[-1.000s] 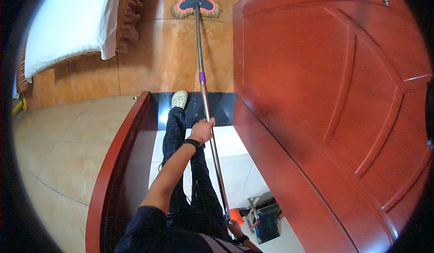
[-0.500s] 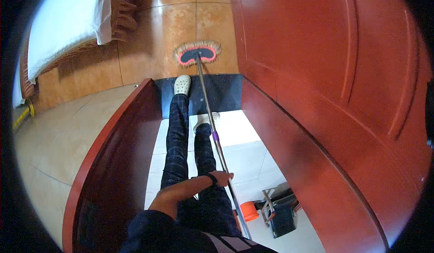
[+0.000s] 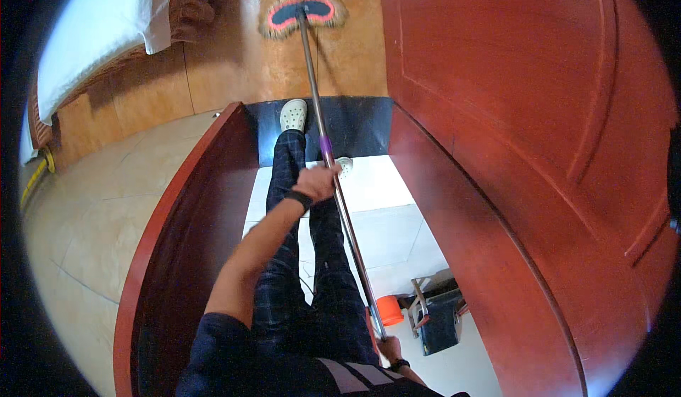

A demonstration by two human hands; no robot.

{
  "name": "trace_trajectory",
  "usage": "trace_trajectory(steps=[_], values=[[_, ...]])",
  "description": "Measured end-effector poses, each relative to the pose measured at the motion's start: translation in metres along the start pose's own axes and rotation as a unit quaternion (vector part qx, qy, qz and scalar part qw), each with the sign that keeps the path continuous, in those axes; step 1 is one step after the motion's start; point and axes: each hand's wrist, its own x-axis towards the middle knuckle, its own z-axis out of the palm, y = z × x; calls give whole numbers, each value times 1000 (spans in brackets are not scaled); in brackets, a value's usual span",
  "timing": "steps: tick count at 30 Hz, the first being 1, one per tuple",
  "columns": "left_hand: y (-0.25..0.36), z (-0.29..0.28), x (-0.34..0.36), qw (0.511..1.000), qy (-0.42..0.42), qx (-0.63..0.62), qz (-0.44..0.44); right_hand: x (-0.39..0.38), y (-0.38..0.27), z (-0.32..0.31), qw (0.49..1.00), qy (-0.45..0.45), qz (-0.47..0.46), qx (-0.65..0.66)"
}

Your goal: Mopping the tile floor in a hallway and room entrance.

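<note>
The mop (image 3: pixel 342 213) spans the dark threshold (image 3: pixel 358 126), its fringed head (image 3: pixel 303 10) on the floor (image 3: pixel 234 71) beyond it and its pole (image 3: pixel 352 243) running back to the near side. Just short of the threshold the left hand (image 3: pixel 317 183) wraps its grip round the pole; farther back, the right hand (image 3: pixel 389 349) clasps it too. It should handle light and stiff (smooth metal may slip), soft at the fringe; best held mid-pole and rearward.

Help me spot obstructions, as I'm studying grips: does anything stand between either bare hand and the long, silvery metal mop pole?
Nothing visible does. The bare left hand wraps directly around the long, silvery metal mop pole, just below its purple collar, and the bare right hand holds the lower end.
</note>
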Motion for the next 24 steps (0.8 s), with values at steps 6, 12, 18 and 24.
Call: trace_trajectory(steps=[6,12,18,24], values=[[-59,-101,25,976,180,-119,-26,30,-120,-67,991,11,-97,89],[-101,-60,19,973,141,-167,-75,34,-119,-91,989,28,-142,-35],[-14,45,-7,972,-25,-230,-45,4,26,-96,995,66,-49,-62],[3,195,-31,952,-265,-137,75,-56,155,-41,996,19,60,-62]])
